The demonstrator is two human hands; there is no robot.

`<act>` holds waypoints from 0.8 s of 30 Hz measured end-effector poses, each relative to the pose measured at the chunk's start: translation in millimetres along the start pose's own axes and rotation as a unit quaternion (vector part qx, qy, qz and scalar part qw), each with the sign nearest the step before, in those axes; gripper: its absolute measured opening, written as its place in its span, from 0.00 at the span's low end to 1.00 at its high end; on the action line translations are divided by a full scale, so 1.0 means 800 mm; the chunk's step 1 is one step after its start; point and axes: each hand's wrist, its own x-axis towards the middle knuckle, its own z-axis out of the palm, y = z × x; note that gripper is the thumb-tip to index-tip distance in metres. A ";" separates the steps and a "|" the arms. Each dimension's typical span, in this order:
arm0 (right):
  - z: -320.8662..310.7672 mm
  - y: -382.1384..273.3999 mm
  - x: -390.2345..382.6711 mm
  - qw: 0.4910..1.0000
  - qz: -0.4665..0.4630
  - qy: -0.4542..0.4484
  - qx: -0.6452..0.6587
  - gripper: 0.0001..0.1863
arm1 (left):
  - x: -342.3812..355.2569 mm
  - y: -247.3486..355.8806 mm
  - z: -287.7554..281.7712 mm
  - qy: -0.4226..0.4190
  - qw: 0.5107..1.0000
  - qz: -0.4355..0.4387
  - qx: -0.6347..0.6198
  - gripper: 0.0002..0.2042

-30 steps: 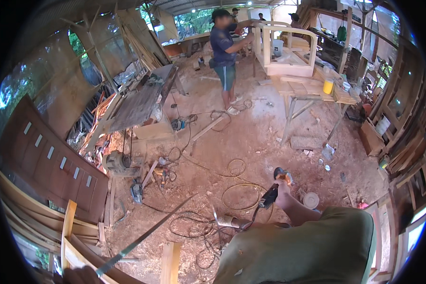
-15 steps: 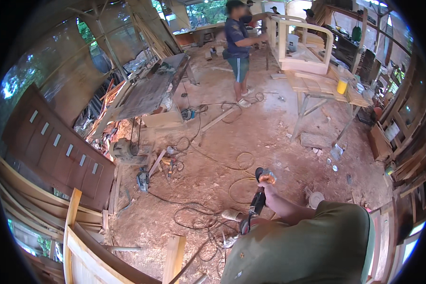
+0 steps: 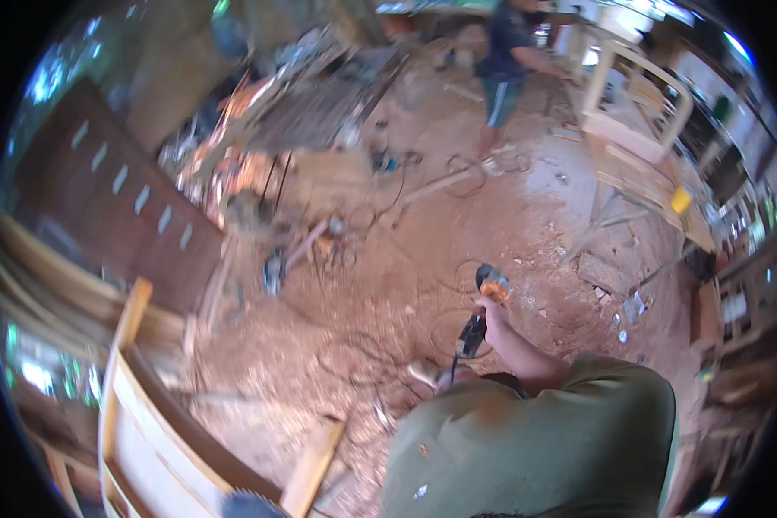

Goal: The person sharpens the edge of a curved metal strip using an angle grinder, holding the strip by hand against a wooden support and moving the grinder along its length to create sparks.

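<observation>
My right hand [image 3: 493,312] is closed around a power tool that looks like an angle grinder, with a black body [image 3: 471,335] and an orange head [image 3: 494,288]. A dark round part sits at its far end. The tool is held over the dusty floor, its far end pointing away from me. My right forearm [image 3: 531,356] comes out of a green sleeve [image 3: 535,440], which fills much of the lower right. A pale shoe or foot [image 3: 423,373] shows beside the near end of the tool. My left hand is not visible.
Cords [image 3: 354,356] loop across the floor on the left, near another power tool [image 3: 274,270]. A brown panel door [image 3: 116,194] leans at far left. A wooden plank [image 3: 313,466] stands near me. A co-worker [image 3: 502,65] stands by a wooden frame [image 3: 634,99] on a bench.
The view has shifted and blurred. My right hand and the grinder sit slightly higher in it. A dark blue rounded thing with a serrated edge has appeared at the lower edge.
</observation>
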 end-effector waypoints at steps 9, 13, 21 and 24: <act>0.051 0.025 0.026 0.983 0.092 -0.147 -0.065 0.11 | -0.084 0.095 0.050 0.192 0.972 0.084 0.104 0.16; 0.077 0.056 0.064 0.975 0.119 -0.154 -0.112 0.16 | -0.129 0.170 0.052 0.201 0.966 0.076 0.146 0.20; 0.136 0.083 0.085 0.941 0.167 -0.264 -0.131 0.16 | -0.126 0.224 0.061 0.242 0.964 -0.094 0.056 0.17; 0.162 0.102 0.093 0.923 0.149 -0.322 -0.147 0.15 | -0.114 0.173 0.093 0.282 0.945 -0.051 0.158 0.14</act>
